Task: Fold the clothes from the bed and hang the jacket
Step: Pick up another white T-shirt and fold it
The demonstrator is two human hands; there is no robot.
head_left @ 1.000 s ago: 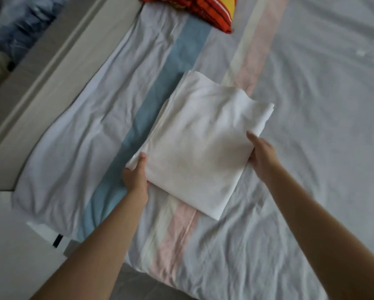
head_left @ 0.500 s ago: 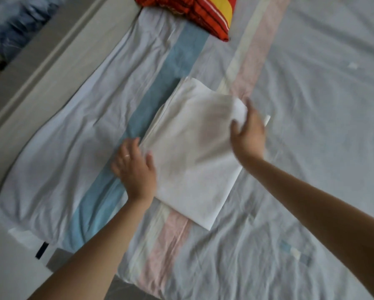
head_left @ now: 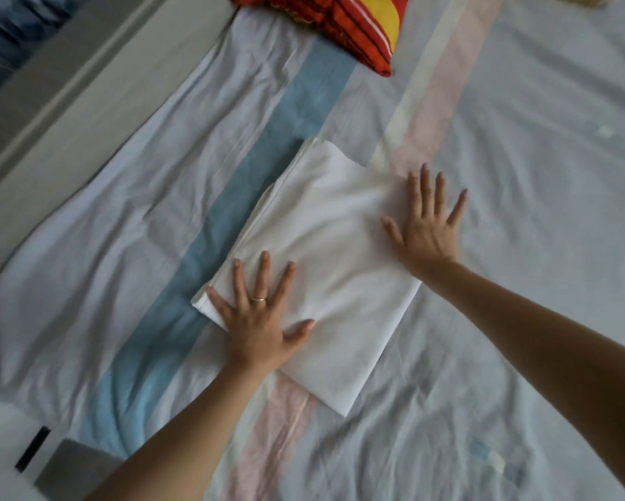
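Pressing folded white garment [head_left: 325, 247] under both flat hands [head_left: 258, 320].

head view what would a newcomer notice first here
A folded white garment lies mid-bed on the blue and pink striped sheet. Both hands press flat on it: left hand on its near left corner, right hand at its right edge. A red and yellow striped cloth sits at the top edge.

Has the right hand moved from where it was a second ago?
Yes. The right hand left the side edge of the folded white cloth and went up the bed, now flat on its far corner by the pink stripe.
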